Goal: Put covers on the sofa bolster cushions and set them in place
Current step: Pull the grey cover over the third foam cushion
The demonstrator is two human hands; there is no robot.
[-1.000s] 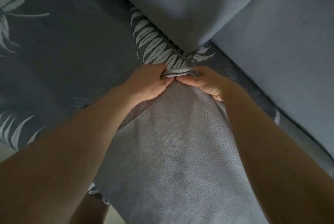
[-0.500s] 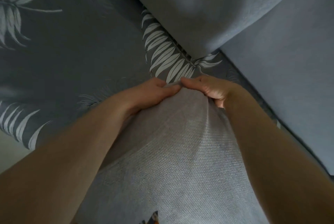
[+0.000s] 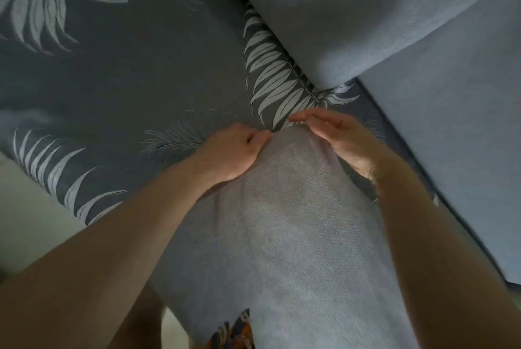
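Note:
A long bolster cushion in a light grey woven cover [image 3: 284, 230] lies lengthwise in front of me on the sofa seat, its far end pointing at the corner. My left hand [image 3: 234, 151] rests against the far left side of that end, fingers curled and pinching the cover's edge. My right hand [image 3: 335, 134] hovers over the far right side with fingers straight and relaxed, fingertips just touching the top of the end.
The sofa seat [image 3: 127, 80] wears a dark grey cover with white leaf prints. Two pale blue back cushions [image 3: 352, 10] [image 3: 456, 128] meet at the corner beyond the bolster. Pale floor [image 3: 25, 207] shows at the lower left. A patterned scrap [image 3: 234, 331] peeks out below.
Both hands held the bunched cover end together a second ago. The right hand has since let go and opened; the left has shifted left along the end.

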